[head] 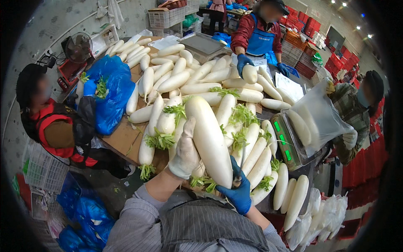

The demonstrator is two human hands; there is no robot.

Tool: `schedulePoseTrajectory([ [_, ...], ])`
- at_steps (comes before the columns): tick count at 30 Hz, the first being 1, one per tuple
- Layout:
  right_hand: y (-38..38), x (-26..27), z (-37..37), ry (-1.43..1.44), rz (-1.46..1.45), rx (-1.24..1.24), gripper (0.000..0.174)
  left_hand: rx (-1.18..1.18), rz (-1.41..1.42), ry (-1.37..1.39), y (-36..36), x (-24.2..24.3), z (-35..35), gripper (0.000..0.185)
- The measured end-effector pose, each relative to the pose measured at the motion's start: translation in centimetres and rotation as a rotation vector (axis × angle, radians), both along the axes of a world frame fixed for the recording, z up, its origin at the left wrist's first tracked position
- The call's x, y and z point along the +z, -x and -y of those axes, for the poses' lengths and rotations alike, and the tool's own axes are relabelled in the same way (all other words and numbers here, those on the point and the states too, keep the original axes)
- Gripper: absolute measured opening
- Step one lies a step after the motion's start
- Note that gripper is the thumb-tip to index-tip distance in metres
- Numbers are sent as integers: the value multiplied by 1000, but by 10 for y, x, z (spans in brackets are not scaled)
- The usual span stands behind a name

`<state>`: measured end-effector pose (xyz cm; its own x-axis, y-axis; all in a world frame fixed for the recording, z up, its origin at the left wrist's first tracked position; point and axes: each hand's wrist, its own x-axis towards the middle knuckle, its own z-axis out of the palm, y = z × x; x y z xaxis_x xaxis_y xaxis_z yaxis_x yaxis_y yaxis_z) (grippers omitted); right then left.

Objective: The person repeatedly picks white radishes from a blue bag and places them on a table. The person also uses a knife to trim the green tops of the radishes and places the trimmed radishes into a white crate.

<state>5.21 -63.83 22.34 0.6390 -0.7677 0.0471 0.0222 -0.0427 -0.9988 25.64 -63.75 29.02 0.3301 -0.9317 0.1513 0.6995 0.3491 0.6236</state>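
My left hand [185,154], in a white glove, grips a large daikon radish [207,138] and holds it slanted above the heaped table. No leaves show on this radish. My right hand [237,189] wears a blue glove and is closed around a knife [236,181], beside the radish's lower end. The knife's thin blade points up and away from me, partly lost against the radishes behind. Under and around both hands lie daikons with cut green leaf stubs [162,140]. Trimmed white daikons [176,80] are piled farther back.
At right, a person holds a clear plastic bag [321,110] with daikons over a digital scale [283,141]. Across the table, a co-worker's blue-gloved hand [245,64] grips a daikon. Another person stands left by a blue plastic bag [111,91]. Bagged daikons [321,217] sit low right.
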Motion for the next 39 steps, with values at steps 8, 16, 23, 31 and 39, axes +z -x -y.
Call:
schedulePoseTrajectory([
  [8, 43, 8, 11, -372, 52, 58, 72, 97, 340, -17, -47, -15, 32, 33],
  [16, 56, -8, 5, -962, 394, 32, 71, -68, -172, -16, -16, -27, 45, 42],
  [23, 63, -22, -13, -233, 50, -192, 82, -56, 189, -30, 5, -34, 61, 48],
  [31, 79, -30, -20, 767, -387, -451, 69, -76, 69, 44, 50, -36, 62, 50],
  [39, 85, -42, -29, -453, 227, -138, 71, -186, -35, -36, 57, -37, 69, 48],
])
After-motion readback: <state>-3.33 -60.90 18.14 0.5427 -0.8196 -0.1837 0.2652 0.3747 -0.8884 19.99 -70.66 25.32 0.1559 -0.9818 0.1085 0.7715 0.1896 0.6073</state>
